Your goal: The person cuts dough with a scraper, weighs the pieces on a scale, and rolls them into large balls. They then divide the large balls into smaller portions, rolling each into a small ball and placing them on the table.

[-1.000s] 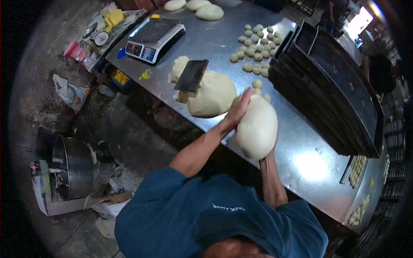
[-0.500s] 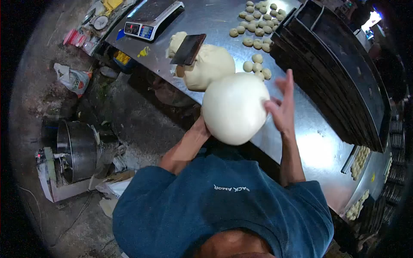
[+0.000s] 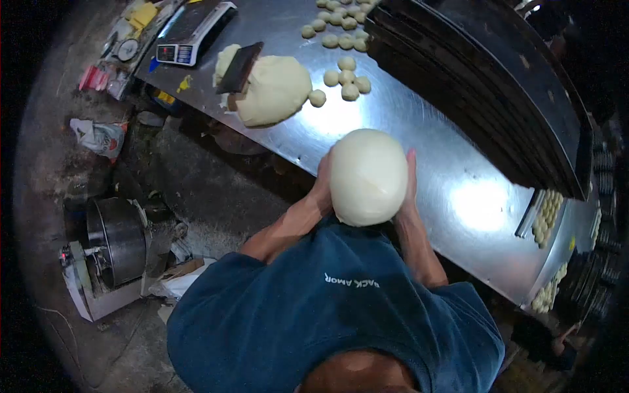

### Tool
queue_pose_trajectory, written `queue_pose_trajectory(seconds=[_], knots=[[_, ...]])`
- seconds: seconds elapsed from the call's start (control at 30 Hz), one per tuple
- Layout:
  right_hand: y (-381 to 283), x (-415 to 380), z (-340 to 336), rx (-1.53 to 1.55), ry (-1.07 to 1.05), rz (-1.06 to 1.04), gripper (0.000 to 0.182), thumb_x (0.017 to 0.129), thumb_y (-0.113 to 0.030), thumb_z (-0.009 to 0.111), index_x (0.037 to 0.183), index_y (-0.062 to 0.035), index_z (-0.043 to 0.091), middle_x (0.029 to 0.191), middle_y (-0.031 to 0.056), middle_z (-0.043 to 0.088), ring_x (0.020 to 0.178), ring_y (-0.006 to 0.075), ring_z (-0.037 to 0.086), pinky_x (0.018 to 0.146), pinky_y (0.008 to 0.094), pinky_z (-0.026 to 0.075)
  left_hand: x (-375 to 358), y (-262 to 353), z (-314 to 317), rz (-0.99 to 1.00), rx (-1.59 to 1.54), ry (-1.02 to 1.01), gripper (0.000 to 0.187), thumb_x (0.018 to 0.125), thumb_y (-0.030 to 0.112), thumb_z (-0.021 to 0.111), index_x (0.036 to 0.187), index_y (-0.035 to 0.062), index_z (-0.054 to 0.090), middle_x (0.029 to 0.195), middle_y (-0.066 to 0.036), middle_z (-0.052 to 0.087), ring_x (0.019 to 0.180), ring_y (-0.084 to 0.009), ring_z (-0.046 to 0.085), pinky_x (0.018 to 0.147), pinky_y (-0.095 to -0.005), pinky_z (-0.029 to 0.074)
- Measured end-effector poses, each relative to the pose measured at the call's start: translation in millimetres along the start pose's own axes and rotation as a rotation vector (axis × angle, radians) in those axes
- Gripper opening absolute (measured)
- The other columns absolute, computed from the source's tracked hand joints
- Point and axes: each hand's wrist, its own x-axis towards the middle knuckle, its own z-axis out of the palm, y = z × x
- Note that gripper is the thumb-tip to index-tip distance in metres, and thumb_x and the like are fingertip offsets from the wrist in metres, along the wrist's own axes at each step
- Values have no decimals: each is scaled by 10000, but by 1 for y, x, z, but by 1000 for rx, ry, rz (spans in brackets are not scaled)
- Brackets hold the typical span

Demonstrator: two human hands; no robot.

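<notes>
A large, smooth, pale dough ball (image 3: 369,177) is held between my two hands in front of my chest, at the near edge of the steel table. My left hand (image 3: 324,182) presses on its left side, with the fingers mostly hidden. On the other side, my right hand (image 3: 411,187) lies along the ball, fingers pointing up. Further up the table sits a bigger dough lump (image 3: 274,90), with a dough scraper (image 3: 241,69) resting on its left part. Beside the lump are a small dough ball (image 3: 317,98) and a cluster of several more (image 3: 346,77).
The steel table (image 3: 432,157) carries a digital scale (image 3: 190,39) at the far left and stacked dark trays (image 3: 478,92) at the right. More small dough balls (image 3: 337,19) lie at the back. A metal mixer bowl (image 3: 118,239) stands on the floor at left.
My right hand, apart from the large dough ball before, now touches its right side. The ball has moved away from the dough lump, uncovering table and a small dough ball. The view has shifted.
</notes>
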Motion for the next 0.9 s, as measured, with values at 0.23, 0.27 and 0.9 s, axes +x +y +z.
queue_pose_trajectory(seconds=[0.23,0.27,0.9], knots=[[-34,-50,16,-1524,121,-528,760,847,-364,590,1415,18,263,1449,285,246,1352,398,252,1106,436,218,50,-69,-13,-197,-493,-322,487,947,303,413,1356,38,386,1299,-166,502,1165,-304,522,984,-440,437],[-38,-52,23,-1527,134,-515,760,847,-364,590,1415,18,263,1449,285,246,1352,398,252,1106,436,218,52,-75,-9,-142,-390,-332,500,938,292,437,1362,36,374,1302,-172,498,1158,-309,527,983,-437,437],[-9,66,-88,-1766,-51,-396,618,880,-188,544,1398,23,282,1433,258,289,1310,409,315,1058,364,315,68,-89,28,697,1301,-756,576,818,332,531,1288,0,498,1390,-165,429,1341,-288,329,1135,-485,117]])
